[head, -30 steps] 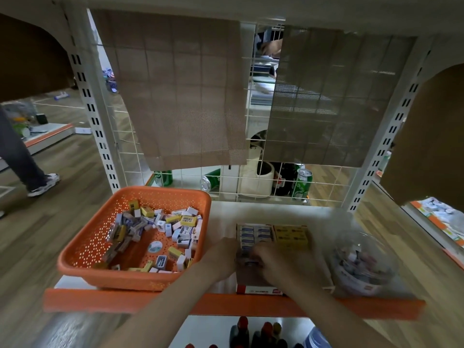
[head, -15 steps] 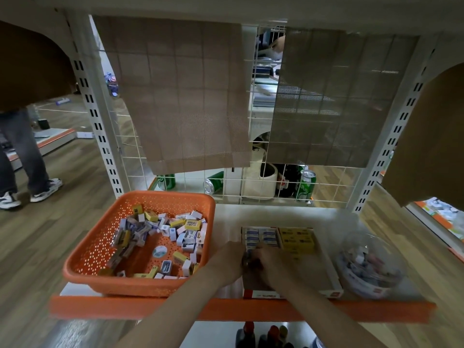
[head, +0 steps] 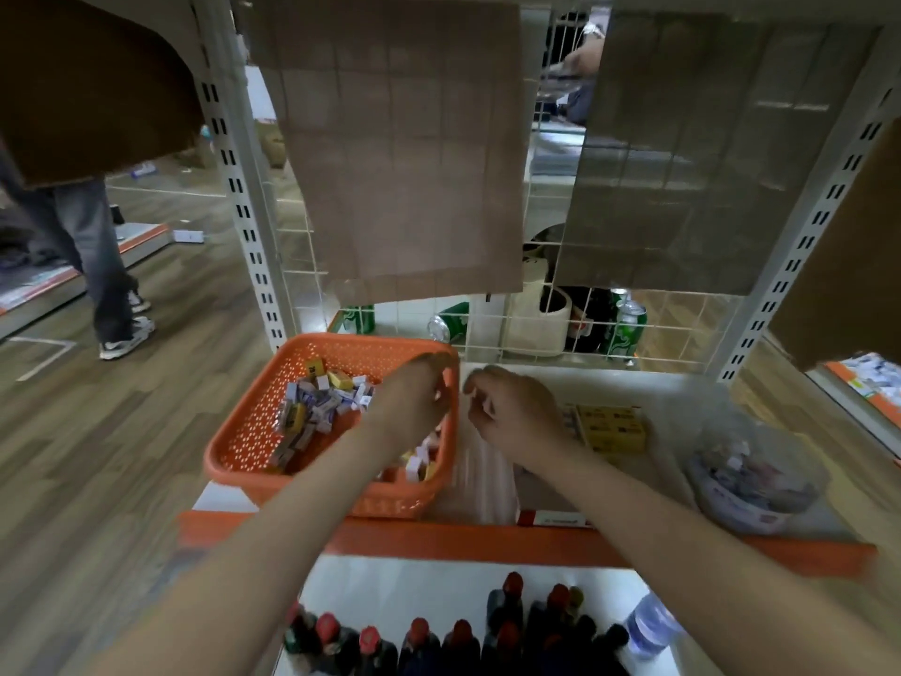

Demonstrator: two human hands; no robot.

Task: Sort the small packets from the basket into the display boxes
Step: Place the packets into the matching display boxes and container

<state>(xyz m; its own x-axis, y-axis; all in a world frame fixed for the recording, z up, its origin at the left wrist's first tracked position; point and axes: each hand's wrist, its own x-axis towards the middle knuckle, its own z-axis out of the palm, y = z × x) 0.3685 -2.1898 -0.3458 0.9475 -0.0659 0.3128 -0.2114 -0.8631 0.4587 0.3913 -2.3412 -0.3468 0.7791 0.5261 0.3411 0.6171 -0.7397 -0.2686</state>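
— From the head view, where are the hands?
— The left hand [head: 414, 397] hovers over the orange basket [head: 234, 451], above the small packets [head: 317, 407]. Its fingers are curled, and blur hides any grip. The right hand [head: 517, 412] hangs just beside the basket's rim, also curled, and I cannot tell whether it holds anything.
— And the display box [head: 556, 519]?
— Right of that hand, with yellow packets [head: 609, 424] inside.

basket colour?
Orange, perforated plastic basket; clearest in the head view, the only one.
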